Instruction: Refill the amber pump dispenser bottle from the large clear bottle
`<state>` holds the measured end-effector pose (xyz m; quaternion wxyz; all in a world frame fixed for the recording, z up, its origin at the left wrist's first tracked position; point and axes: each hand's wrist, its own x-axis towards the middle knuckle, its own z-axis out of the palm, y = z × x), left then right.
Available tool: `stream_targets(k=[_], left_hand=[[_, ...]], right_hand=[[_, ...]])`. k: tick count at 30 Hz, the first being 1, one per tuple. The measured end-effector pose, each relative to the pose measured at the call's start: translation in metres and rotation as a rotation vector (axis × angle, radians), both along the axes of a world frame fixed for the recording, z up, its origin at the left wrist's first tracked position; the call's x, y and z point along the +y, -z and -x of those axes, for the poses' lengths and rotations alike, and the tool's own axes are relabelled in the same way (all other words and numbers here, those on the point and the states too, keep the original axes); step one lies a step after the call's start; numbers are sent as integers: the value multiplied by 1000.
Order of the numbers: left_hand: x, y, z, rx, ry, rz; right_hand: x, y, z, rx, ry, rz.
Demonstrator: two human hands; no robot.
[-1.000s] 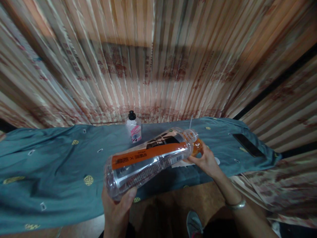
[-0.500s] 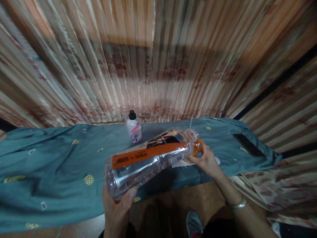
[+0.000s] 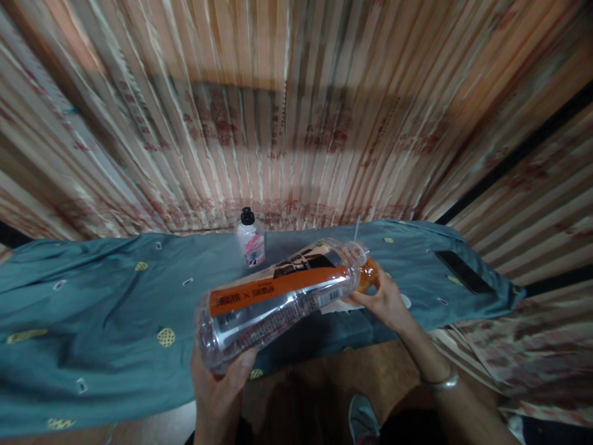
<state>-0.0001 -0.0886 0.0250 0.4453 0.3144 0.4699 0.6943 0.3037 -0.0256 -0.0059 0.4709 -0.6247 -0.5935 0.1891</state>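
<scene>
A large clear plastic bottle [image 3: 280, 293] with an orange, silver and black label lies tilted in the air across the middle, its neck end pointing right and a little higher. My left hand [image 3: 220, 383] is closed around the bottle's base from below. My right hand [image 3: 386, 303] grips a small see-through container [image 3: 367, 275] with orange contents, right beside the large bottle's neck. The bottle hides part of that container, so its full shape does not show. A thin pale stick or straw [image 3: 357, 227] rises just behind the neck.
A small white squeeze bottle [image 3: 251, 244] with a black cap stands on the teal cloth [image 3: 120, 309]. To the right lies a dark, flat phone-like object [image 3: 464, 272]. White paper [image 3: 334, 306] shows under the large bottle. Patterned curtains [image 3: 278, 136] hang behind.
Almost nothing differs. Both hands keep their holds on the large bottle and the small container, and the view has shifted only slightly.
</scene>
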Motion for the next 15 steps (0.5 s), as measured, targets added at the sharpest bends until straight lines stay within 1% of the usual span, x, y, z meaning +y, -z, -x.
stream_targets(k=[5,11,15], left_hand=[[0,0,-1,-12,-29,4],[1,12,10,26,21,4],[2,17,15,24,34,4]], right_hand=[[1,2,0,18,-4,-3],[1,0,1,16,16,4],[1,0,0,47,-10,10]])
